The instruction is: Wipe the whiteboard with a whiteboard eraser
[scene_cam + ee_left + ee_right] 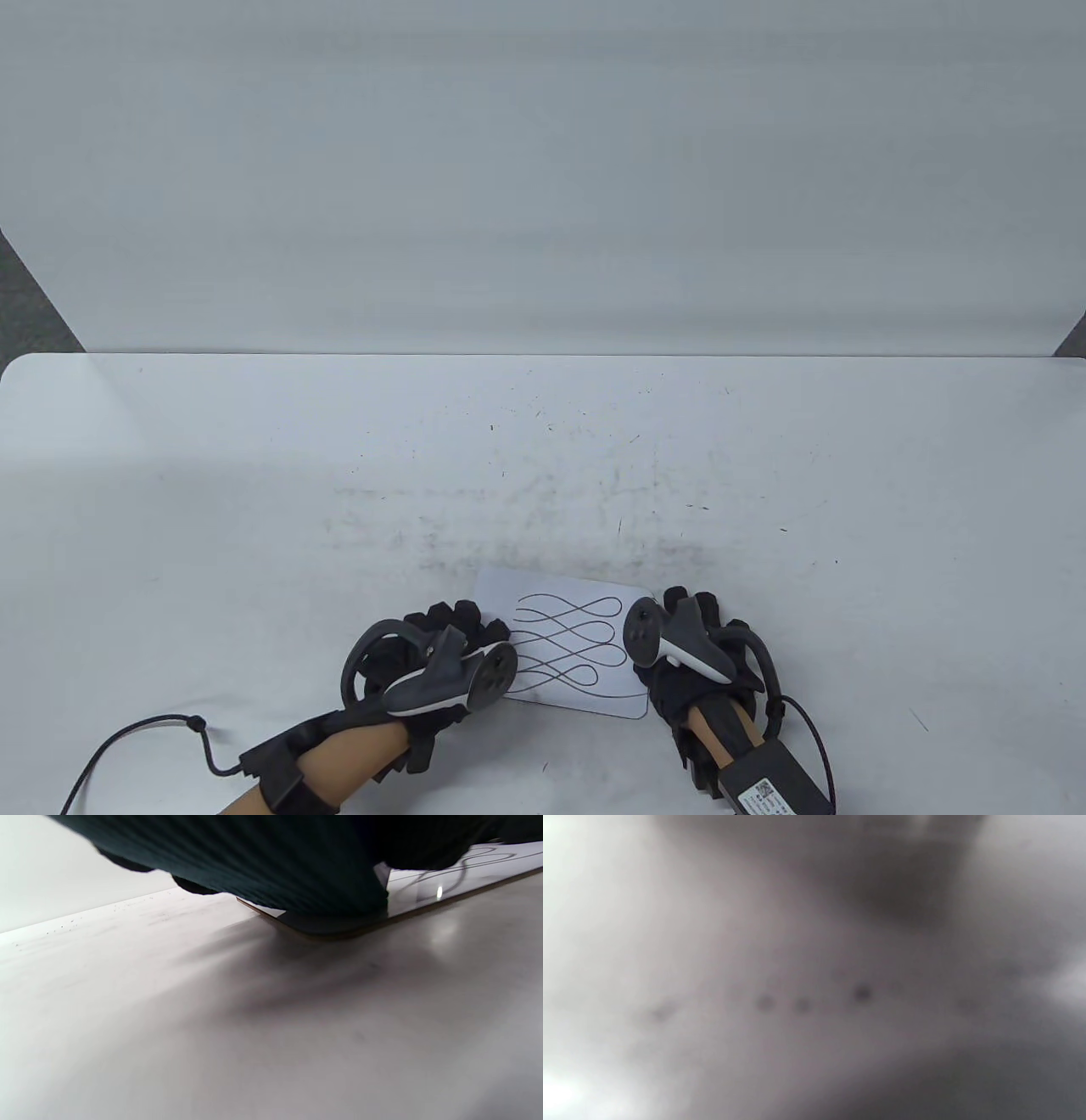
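Note:
A small white whiteboard [556, 607] with looping black lines drawn on it lies flat near the table's front edge. My left hand [454, 632] rests on its left edge, fingers curled over the board. My right hand [691, 620] rests at its right edge. In the left wrist view the glove [271, 861] presses on the board's corner [428, 906]. No eraser shows in any view. The right wrist view is a blur of the table surface.
The white table [254, 475] carries faint smudges and dark specks in its middle. A white wall panel [543, 170] stands along the back edge. A black cable [144, 739] trails from my left wrist at the front left.

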